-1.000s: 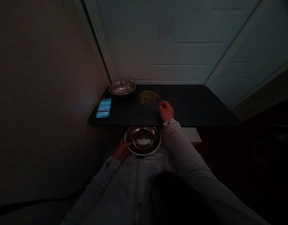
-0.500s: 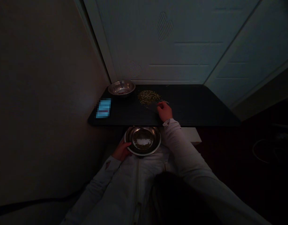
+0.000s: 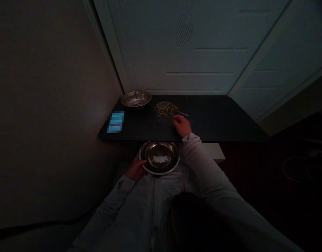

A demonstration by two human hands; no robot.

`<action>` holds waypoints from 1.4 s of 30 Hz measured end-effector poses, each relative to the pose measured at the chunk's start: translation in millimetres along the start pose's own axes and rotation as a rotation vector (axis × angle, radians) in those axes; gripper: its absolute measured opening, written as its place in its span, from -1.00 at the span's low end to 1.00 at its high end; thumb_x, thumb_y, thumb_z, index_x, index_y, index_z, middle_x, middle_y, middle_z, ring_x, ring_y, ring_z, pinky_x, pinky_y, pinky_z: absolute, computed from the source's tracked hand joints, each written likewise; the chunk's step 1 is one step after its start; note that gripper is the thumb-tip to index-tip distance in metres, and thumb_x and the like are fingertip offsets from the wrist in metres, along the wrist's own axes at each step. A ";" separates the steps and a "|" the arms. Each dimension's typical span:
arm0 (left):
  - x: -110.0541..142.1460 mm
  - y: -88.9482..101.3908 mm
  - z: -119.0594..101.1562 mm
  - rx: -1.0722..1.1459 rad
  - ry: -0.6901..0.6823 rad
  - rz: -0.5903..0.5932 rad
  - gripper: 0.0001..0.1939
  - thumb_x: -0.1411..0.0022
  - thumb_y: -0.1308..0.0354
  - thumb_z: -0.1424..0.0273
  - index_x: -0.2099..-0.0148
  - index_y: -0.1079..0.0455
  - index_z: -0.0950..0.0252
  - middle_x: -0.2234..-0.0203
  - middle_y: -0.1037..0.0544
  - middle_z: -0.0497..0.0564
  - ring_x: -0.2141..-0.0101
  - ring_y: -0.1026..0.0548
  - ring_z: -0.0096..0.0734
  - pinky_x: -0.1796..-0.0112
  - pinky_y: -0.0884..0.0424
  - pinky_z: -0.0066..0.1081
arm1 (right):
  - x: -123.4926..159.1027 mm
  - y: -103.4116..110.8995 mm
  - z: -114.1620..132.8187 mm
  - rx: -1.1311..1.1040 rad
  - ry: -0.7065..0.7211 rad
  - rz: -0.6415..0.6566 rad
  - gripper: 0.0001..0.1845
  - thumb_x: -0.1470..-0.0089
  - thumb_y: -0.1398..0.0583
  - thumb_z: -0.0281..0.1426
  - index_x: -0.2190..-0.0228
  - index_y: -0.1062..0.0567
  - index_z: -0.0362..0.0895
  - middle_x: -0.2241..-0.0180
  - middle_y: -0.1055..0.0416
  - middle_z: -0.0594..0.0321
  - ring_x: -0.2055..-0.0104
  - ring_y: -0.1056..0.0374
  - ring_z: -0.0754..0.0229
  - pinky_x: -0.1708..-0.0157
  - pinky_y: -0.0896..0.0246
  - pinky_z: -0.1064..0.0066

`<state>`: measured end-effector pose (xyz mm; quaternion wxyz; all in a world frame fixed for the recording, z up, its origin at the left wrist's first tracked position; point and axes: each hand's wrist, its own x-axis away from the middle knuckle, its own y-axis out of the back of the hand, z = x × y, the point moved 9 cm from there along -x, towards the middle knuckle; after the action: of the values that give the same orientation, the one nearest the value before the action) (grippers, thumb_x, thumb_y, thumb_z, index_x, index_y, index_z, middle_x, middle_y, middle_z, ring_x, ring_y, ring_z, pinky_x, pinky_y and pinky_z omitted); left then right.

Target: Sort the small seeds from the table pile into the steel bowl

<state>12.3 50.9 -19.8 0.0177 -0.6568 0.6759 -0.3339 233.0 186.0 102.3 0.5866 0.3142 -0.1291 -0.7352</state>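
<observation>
My left hand (image 3: 136, 168) grips the left rim of a shiny metal bowl (image 3: 173, 163) at my lap, thumb over the edge. Small greenish beans or grains (image 3: 161, 163) lie in the bottom of that bowl. On the dark table is a loose pile of mixed green and pale grains (image 3: 166, 109). My right hand (image 3: 182, 126) rests at the pile's near right edge, fingertips drawn together. Whatever is between those fingertips is too small and dim to make out. A few pale grains (image 3: 185, 114) lie apart just beyond the hand.
A second metal bowl (image 3: 136, 99) stands at the table's back left corner. In front of it lies a lit, blurred-out phone-like screen (image 3: 115, 121). The black table (image 3: 223, 119) meets a white panelled door (image 3: 202, 63). A white box (image 3: 213, 151) shows below the table's front edge.
My right hand has shifted slightly left and down, its fingertips now pointing left along the pile's near edge. The left hand and its bowl have stayed put.
</observation>
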 end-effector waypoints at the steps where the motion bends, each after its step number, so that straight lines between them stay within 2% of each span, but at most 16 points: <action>1: -0.5 1.2 0.5 0.001 0.002 -0.005 -0.30 0.10 -0.16 0.55 -0.13 -0.14 0.15 0.14 -0.48 0.05 0.21 -0.46 -0.18 0.37 -0.43 -0.36 | 0.1 -0.5 -0.2 -0.001 -0.002 0.005 -0.70 0.12 -0.02 -0.36 0.32 -0.45 -0.12 0.43 -0.40 0.27 0.37 -0.26 0.23 0.30 -0.15 0.37; 8: -2.5 4.0 3.8 0.008 0.015 0.001 -0.36 0.08 -0.16 0.54 -0.10 -0.19 0.17 0.21 -0.51 0.04 0.23 -0.47 -0.20 0.35 -0.43 -0.34 | 1.9 -2.9 1.8 0.018 -0.014 0.044 -0.72 0.14 -0.04 -0.38 0.35 -0.46 -0.10 0.45 -0.40 0.30 0.38 -0.26 0.24 0.30 -0.14 0.37; 17: -2.2 2.9 2.6 -0.022 0.009 -0.003 -0.31 0.09 -0.16 0.52 -0.14 -0.14 0.15 0.22 -0.51 0.04 0.33 -0.49 -0.25 0.44 -0.41 -0.39 | 3.7 -7.4 4.0 0.016 -0.001 0.096 -0.73 0.16 -0.05 -0.38 0.37 -0.47 -0.13 0.49 -0.38 0.30 0.43 -0.24 0.26 0.35 -0.12 0.41; 25: -0.7 0.7 1.3 0.008 0.000 0.013 -0.31 0.09 -0.16 0.52 -0.13 -0.14 0.13 0.13 -0.47 0.04 0.19 -0.45 -0.17 0.35 -0.42 -0.34 | 6.0 -14.1 5.7 0.023 0.014 0.171 -0.75 0.18 -0.07 -0.37 0.39 -0.45 -0.13 0.53 -0.34 0.34 0.48 -0.21 0.30 0.42 -0.07 0.44; 32: -2.4 6.4 4.7 -0.015 0.031 -0.031 -0.37 0.12 -0.19 0.50 -0.08 -0.21 0.26 0.25 -0.51 0.07 0.25 -0.46 -0.18 0.33 -0.41 -0.33 | 7.0 -21.6 6.3 0.011 0.031 0.252 -0.76 0.18 -0.10 -0.37 0.39 -0.45 -0.13 0.54 -0.34 0.35 0.49 -0.19 0.32 0.44 -0.05 0.47; 42: -2.8 6.6 5.6 -0.016 0.031 -0.025 -0.34 0.11 -0.17 0.50 -0.11 -0.17 0.23 0.27 -0.52 0.05 0.31 -0.48 -0.21 0.41 -0.41 -0.36 | 6.2 -23.1 4.4 -0.094 0.021 0.264 -0.80 0.21 -0.10 -0.38 0.44 -0.43 -0.13 0.58 -0.29 0.37 0.50 -0.17 0.32 0.45 -0.03 0.46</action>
<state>9.5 50.4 -28.4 -0.0024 -0.6599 0.6705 -0.3390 211.5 185.8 90.9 0.6934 0.2743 -0.1285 -0.6537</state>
